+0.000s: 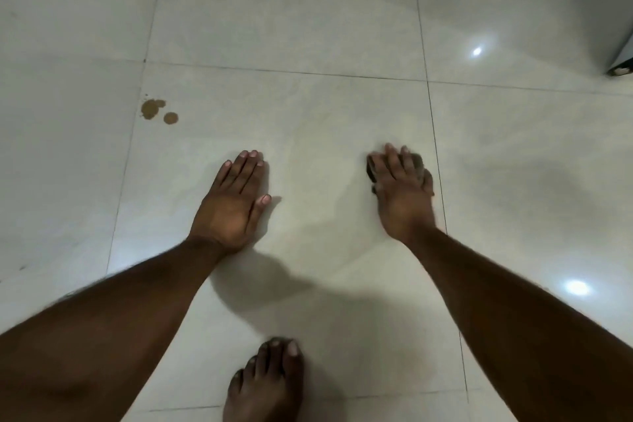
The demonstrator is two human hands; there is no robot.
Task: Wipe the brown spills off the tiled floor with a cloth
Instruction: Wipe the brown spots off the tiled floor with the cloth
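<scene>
Brown spills [157, 110] lie on the white tiled floor [308, 27] at the left, near a grout line: one larger blot and a smaller round drop beside it. My left hand [233, 202] rests flat on the floor with straight fingers, well to the right of and below the spills. My right hand [402, 188] presses down on a small dark cloth [416, 161], most of it hidden under the fingers; the hand looks slightly blurred. The cloth sits on the same tile, far to the right of the spills.
My bare foot [265, 384] stands on the tile at the bottom centre. A dark foot of some furniture or appliance [620, 70] shows at the upper right edge. Light reflections shine on the floor at right.
</scene>
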